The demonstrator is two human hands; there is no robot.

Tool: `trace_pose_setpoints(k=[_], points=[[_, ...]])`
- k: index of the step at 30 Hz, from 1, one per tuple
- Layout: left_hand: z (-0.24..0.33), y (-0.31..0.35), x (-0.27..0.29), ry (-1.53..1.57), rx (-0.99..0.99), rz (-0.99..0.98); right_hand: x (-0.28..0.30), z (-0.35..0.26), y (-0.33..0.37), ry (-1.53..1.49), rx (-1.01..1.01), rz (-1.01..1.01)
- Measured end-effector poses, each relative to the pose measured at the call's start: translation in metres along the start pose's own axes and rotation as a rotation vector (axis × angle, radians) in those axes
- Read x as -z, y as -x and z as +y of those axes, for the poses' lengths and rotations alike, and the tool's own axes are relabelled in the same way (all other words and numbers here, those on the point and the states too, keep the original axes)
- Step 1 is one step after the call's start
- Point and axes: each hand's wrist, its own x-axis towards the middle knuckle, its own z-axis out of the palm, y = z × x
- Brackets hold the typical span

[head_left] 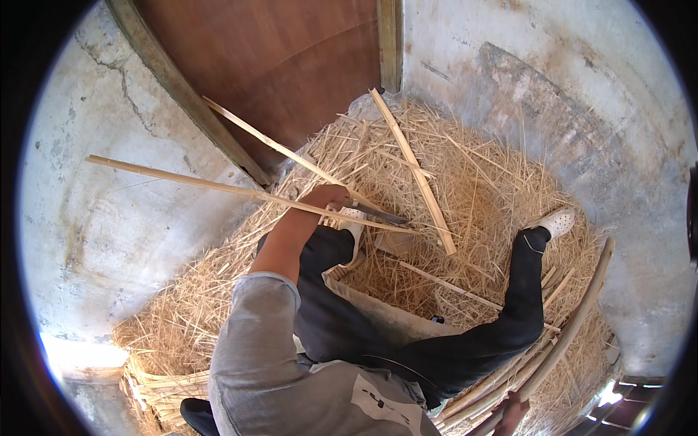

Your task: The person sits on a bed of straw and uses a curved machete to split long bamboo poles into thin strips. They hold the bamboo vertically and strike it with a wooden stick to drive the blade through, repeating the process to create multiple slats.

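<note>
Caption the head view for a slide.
Left hand grips a knife over straw while the right hand holds a curved pole.

- Knife (384, 214): dark metal blade, probably dull, though small in view.
- Split strips (411, 163): pale bamboo or wood, smooth-faced, a slight sheen.
- Pole (571, 320): woody, matt, smooth along its length.
- Shavings (465, 190): dry, rough, fibrous.
- Wall (131, 218): matt plaster, stained, cracked.
- Door (276, 58): brown wood, smooth, faintly glossy.
- Shirt (254, 349), trousers (451, 360): soft matt cloth.
- Clog (558, 221): smooth moulded plastic.
</note>
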Motion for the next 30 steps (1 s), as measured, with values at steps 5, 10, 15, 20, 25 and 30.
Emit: trace_pose_setpoints(k=[5,10,15,20,25,30], points=[[-0.016,-0.007,-0.002,-0.042,0.008,-0.042,0.001,0.113,-0.012,0.204,0.002,0.191],[-0.012,-0.008,0.003,0.000,-0.013,-0.026,-0.035,0.209,0.000,0.354,-0.004,0.442],[-0.023,-0.011,-0.006,0.012,0.010,-0.022,-0.065,0.274,-0.009,0.522,-0.198,0.414],[-0.016,-0.017,0.005,-0.028,-0.047,-0.050,-0.090,0.235,-0.008,0.807,-0.447,0.083],[-0.018,-0.012,-0.001,0.017,-0.038,-0.034,-0.068,0.169,-0.088,0.631,0.117,0.467],[-0.039,-0.020,-0.023,0.071,0.037,-0.095,-0.172,-0.115,-0.007,0.119,0.997,0.254]])
